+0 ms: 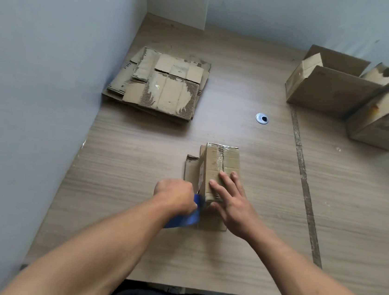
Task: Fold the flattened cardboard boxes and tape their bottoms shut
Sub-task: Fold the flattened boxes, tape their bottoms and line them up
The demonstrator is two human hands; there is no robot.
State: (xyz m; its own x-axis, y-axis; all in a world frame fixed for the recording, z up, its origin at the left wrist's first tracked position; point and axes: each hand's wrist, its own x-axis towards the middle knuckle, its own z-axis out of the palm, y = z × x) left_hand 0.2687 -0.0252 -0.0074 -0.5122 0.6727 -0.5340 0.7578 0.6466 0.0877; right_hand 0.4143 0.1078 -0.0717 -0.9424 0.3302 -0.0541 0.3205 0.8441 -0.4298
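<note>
A small folded cardboard box (220,165) stands on the wooden table (139,155), bottom side up, with clear tape along its centre seam. My right hand (231,200) lies flat on the near end of that bottom, fingers straight. My left hand (174,194) grips a blue tape dispenser (186,216) at the box's near left corner. A stack of flattened cardboard boxes (161,85) lies at the far left of the table.
Two larger open cardboard boxes (328,87) (385,123) stand at the far right. A round metal cable grommet (262,118) is set in the table's middle. Grey partition walls (38,81) close off the left and back. A dark seam (305,184) runs down the table's right side.
</note>
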